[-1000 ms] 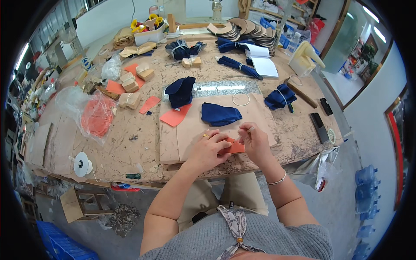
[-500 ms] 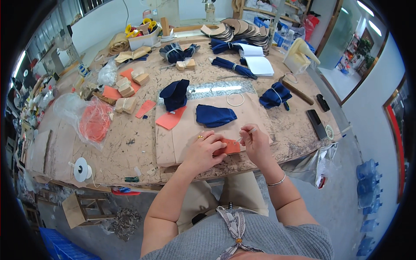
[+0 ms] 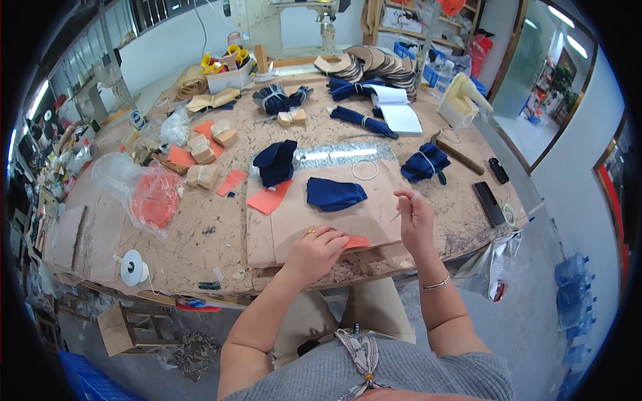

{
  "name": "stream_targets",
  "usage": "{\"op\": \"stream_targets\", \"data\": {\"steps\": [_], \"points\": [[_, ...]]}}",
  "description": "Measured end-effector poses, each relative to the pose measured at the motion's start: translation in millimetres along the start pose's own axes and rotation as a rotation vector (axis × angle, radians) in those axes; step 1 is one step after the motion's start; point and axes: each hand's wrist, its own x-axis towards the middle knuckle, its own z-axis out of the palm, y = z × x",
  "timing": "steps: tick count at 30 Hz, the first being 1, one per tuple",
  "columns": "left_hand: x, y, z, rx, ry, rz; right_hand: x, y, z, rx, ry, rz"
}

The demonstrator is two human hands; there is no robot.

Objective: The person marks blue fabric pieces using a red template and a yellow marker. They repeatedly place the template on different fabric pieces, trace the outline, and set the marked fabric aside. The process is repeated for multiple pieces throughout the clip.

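My left hand (image 3: 313, 255) is at the front of the pale board (image 3: 287, 224), its fingers closed over one end of a small orange piece (image 3: 357, 241) of sheet material. The hand hides much of that piece. Off the board's surface to the right, my right hand (image 3: 417, 219) is raised, its fingers pinched around a thin pale stick (image 3: 394, 217), mostly hidden. Beyond my hands lies a folded dark blue cloth piece (image 3: 336, 194), with a white ring (image 3: 365, 170) behind it. Another blue cloth piece (image 3: 275, 164) rests partly over a flat orange piece (image 3: 269, 198).
To the left are a plastic bag of orange pieces (image 3: 155, 199), banded tan bundles (image 3: 202, 176) and a white spool (image 3: 134, 268). A tied blue bundle (image 3: 425, 162), a hammer (image 3: 459, 152) and a black case (image 3: 489, 204) lie right. An open notebook (image 3: 400, 115) is farther back.
My right hand has lifted away from the orange piece, toward the right. The orange piece now lies lower and flatter under my left hand. The whole view has shifted slightly.
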Motion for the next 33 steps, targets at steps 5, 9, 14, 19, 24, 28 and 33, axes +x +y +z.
{"op": "stream_targets", "data": {"steps": [5, 9, 14, 19, 24, 28, 33], "points": [[-10, -38, -49, 0.232, 0.318, -0.1, 23, 15, 34, -0.043, -0.235, -0.196], [-14, -56, -74, 0.513, 0.175, -0.268, 33, 13, 65, -0.143, -0.442, -0.21], [-44, -58, -64, 0.182, 0.472, -0.414, 38, 20, 80, -0.174, -0.515, -0.128], [-48, -36, -68, 0.088, 0.717, -0.488, 41, 20, 94, -0.313, -0.457, -0.238], [-50, -14, -71, 0.126, 0.781, -0.401, 39, -17, 52, -0.231, -0.067, -0.57], [-37, 13, -68, 0.175, 0.612, -0.256, -33, -13, 30, -0.35, -0.397, -0.682], [-17, 29, -24, 0.196, 0.298, -0.24, -65, -9, 9, -0.302, -0.279, -0.465]]}}
